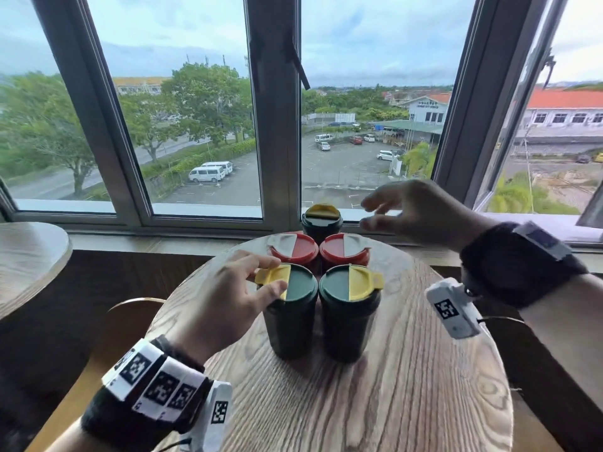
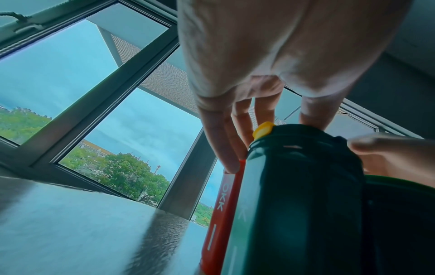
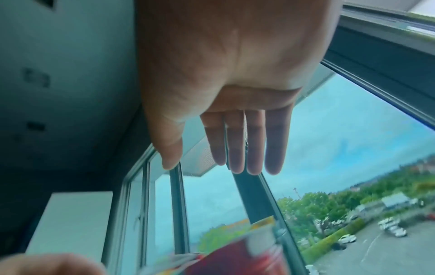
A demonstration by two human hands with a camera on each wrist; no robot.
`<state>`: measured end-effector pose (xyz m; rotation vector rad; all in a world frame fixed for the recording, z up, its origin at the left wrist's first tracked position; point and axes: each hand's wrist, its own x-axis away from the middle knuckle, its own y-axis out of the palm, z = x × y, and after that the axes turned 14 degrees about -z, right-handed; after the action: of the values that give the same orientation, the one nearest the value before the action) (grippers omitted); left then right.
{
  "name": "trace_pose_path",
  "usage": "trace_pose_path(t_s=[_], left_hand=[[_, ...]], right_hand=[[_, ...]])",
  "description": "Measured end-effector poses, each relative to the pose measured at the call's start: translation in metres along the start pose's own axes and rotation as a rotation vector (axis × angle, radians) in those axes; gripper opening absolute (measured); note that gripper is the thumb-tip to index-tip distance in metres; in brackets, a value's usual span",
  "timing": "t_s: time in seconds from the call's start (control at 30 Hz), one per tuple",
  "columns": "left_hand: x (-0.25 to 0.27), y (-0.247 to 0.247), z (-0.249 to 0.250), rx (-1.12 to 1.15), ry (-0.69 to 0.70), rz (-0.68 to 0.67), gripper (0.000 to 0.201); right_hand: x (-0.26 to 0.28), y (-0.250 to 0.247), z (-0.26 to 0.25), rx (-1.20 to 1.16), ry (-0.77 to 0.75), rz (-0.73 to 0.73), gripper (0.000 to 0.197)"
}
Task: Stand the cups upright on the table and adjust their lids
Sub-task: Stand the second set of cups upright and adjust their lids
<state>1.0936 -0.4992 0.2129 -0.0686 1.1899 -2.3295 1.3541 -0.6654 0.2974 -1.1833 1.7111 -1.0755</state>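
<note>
Five lidded cups stand upright in a cluster on the round wooden table point(image 1: 359, 406). My left hand point(image 1: 270, 277) point(image 2: 273, 119) pinches the yellow flap point(image 1: 272, 277) on the lid of the front-left green cup point(image 1: 290, 324) point(image 2: 294, 195), fingers at the tab and thumb on top. The front-right green cup point(image 1: 349, 327) stands beside it, with its yellow flap to the right. Behind them are two red cups point(image 1: 305, 249) point(image 1: 336, 249) with white flaps, and a third green cup point(image 1: 321, 221) at the back. My right hand point(image 1: 367, 213) point(image 3: 202, 165) hovers open to the right of that back cup, holding nothing.
The window sill point(image 1: 202, 210) and frame run close behind the table's far edge. A second wooden table point(image 1: 29, 252) sits at the left. A curved chair back point(image 1: 130, 308) stands by the table's left side. Bare tabletop lies in front of the cups.
</note>
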Motion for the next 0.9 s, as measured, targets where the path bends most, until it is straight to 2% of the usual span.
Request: trace_pose_path(t_s=[0.17, 0.37, 0.47, 0.57, 0.73, 0.9], left_hand=[[-0.002, 0.002, 0.0, 0.034, -0.013, 0.024, 0.031], [-0.002, 0.006, -0.002, 0.06, -0.017, 0.053, 0.033], [-0.001, 0.008, -0.006, 0.084, -0.01, 0.078, 0.042], [0.001, 0.01, -0.008, 0.079, -0.023, 0.084, 0.042], [0.0, 0.01, -0.008, 0.109, -0.038, 0.079, 0.041], [-0.001, 0.01, -0.007, 0.119, -0.037, 0.072, 0.042]], right_hand=[[-0.08, -0.016, 0.016, 0.246, 0.043, -0.216, 0.046], [-0.159, 0.004, 0.038, 0.293, 0.124, -0.348, 0.04], [-0.183, 0.014, 0.049, 0.097, 0.171, -0.422, 0.032], [-0.196, 0.02, 0.06, -0.084, 0.175, -0.494, 0.031], [-0.203, 0.024, 0.062, -0.155, 0.12, -0.469, 0.027], [-0.2, 0.019, 0.053, -0.186, 0.051, -0.52, 0.026]])
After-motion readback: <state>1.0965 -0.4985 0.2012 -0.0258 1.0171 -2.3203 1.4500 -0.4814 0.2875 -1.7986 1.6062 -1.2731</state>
